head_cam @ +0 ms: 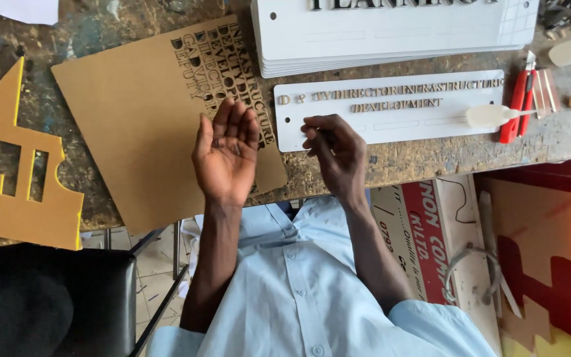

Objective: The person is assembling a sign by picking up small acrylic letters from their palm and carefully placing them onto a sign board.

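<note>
My left hand (226, 149) is turned palm up over the brown sheet (133, 125), fingers loosely spread. A tiny dark bit seems to lie in the palm. My right hand (335, 149) rests at the lower left corner of the white sign plate (457, 116). Its fingertips are pinched together, and I cannot see anything between them. Small gold cut letters (391, 96) lie in two rows on that plate. The brown sheet has rows of letter-shaped cutouts (223, 63) near its upper right corner.
A stack of white sign plates (391, 39) lies at the top. A white spatula-like tool (494, 116), a red cutter (515, 106) and metal strips sit at the right. A yellow cutout board (21, 178) is at left, a black seat (47, 301) below, and boxes at lower right.
</note>
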